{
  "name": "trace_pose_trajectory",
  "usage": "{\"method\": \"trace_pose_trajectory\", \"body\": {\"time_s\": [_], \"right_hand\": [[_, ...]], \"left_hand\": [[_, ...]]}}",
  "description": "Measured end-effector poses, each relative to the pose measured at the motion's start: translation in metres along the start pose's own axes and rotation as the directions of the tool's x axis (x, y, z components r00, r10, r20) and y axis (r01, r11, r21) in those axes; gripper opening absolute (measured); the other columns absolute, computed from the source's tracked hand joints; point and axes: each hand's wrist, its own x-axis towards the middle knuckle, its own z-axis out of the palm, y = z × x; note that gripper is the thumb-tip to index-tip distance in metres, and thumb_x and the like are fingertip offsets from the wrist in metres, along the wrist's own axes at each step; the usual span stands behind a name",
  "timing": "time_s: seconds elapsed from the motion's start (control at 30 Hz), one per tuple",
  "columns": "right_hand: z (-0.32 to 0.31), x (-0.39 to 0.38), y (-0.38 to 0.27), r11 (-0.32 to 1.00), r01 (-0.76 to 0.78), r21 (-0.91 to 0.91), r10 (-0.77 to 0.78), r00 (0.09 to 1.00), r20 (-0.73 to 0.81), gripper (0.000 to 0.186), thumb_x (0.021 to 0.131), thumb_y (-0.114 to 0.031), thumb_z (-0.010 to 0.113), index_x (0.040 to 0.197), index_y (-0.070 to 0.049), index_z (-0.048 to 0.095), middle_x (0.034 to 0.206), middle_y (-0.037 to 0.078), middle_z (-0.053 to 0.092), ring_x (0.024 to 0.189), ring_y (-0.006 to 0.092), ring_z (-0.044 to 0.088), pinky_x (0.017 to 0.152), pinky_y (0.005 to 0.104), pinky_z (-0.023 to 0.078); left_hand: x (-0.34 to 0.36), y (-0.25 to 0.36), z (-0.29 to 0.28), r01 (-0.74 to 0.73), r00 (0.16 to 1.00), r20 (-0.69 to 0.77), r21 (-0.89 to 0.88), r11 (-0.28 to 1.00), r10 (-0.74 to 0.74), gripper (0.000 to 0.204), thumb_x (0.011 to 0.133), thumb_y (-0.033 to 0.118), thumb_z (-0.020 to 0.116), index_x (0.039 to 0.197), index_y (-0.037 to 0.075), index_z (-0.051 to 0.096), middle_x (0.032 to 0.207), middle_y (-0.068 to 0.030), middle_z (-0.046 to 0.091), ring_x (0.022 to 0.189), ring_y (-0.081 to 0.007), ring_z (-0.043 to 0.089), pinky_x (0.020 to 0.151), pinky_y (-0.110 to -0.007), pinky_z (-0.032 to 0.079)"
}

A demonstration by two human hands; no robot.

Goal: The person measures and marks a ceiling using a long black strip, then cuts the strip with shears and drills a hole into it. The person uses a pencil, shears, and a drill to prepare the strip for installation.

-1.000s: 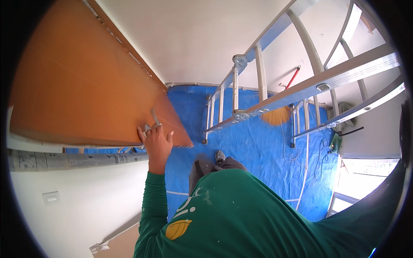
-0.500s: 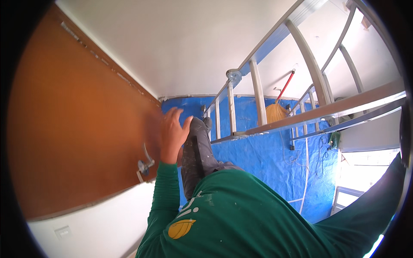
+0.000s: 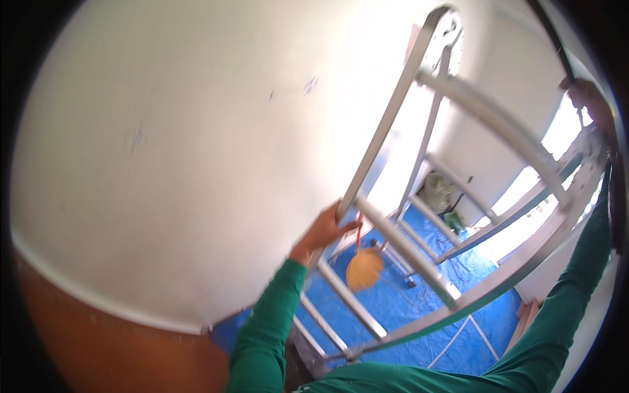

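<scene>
1. Well, the left hand (image 3: 327, 230) has hold of the aluminium ladder (image 3: 407, 250): its fingers are wrapped round the near-left side rail, with the thumb lying across the front.
2. The right hand (image 3: 593, 108) is raised at the far right rim, beside the upper part of the ladder. Its fingers look bent next to a thin dark bar (image 3: 553, 39), but blur and the lens edge make it impossible to tell whether they close on it, or on the rail too.
3. The ladder fills the right half of the view, slanting in front of the person, between the two arms. Its rungs run from the left rail down toward the curved right rail, and more rungs show behind.
4. Seen between the rungs is a broom with a straw-coloured head (image 3: 364, 270) and a red handle, near the foot of the white wall (image 3: 196, 164).
5. Blue sheeting (image 3: 458, 357) covers the floor, with pale lines across it.
6. Farther off, past the rungs, a pale bag (image 3: 436, 190) sits near a green item (image 3: 453, 221) too small to identify.
7. At the lower left is an orange-brown panel (image 3: 124, 354), along the white wall's edge.
</scene>
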Motion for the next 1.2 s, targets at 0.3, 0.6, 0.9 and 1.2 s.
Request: {"method": "trace_pose_trajectory", "body": {"time_s": [0.3,0.6,0.9,1.2], "right_hand": [[0.015,-0.003,-0.029,0.793,-0.449,0.413,0.546,0.823,-0.154,0.020,0.098,-0.007,0.075,0.115,-0.001,0.083,0.098,0.007,0.079,0.085,0.0120,0.067,0.080,0.0311,0.057],[0.007,0.014,-0.066,0.745,-0.645,0.172,0.665,0.739,-0.112,0.025,0.091,-0.017,0.077,0.112,-0.006,0.085,0.083,0.007,0.075,0.077,0.0147,0.065,0.076,0.0347,0.052],[0.009,0.016,-0.069,0.771,-0.612,0.176,0.636,0.752,-0.172,0.024,0.088,-0.012,0.075,0.108,-0.005,0.085,0.077,0.008,0.076,0.069,0.0127,0.065,0.070,0.0313,0.052],[0.009,0.015,-0.073,0.727,-0.619,0.297,0.678,0.715,-0.171,0.022,0.089,-0.006,0.077,0.109,-0.003,0.085,0.081,0.006,0.077,0.077,0.0104,0.066,0.076,0.0315,0.054]], "left_hand": [[-0.013,0.002,0.006,0.085,0.994,-0.055,-0.103,0.991,-0.091,0.038,0.099,0.018,0.077,0.134,0.006,0.071,0.114,-0.0171,0.080,0.109,-0.0298,0.078,0.091,-0.040,0.059],[-0.015,0.008,0.006,0.089,0.989,-0.114,-0.033,0.995,-0.092,0.030,0.099,0.022,0.077,0.122,0.005,0.073,0.097,-0.0179,0.079,0.094,-0.0331,0.079,0.082,-0.041,0.060],[-0.023,-0.072,0.019,-0.259,0.952,-0.119,0.168,0.951,0.281,0.025,0.107,0.017,0.064,0.123,0.001,0.072,0.111,-0.0156,0.075,0.099,-0.0276,0.073,0.085,-0.042,0.058],[-0.028,-0.087,0.022,-0.002,0.996,-0.084,-0.080,0.997,-0.005,0.035,0.105,0.024,0.071,0.130,0.000,0.071,0.114,-0.0165,0.078,0.104,-0.0259,0.072,0.092,-0.037,0.058]]}}
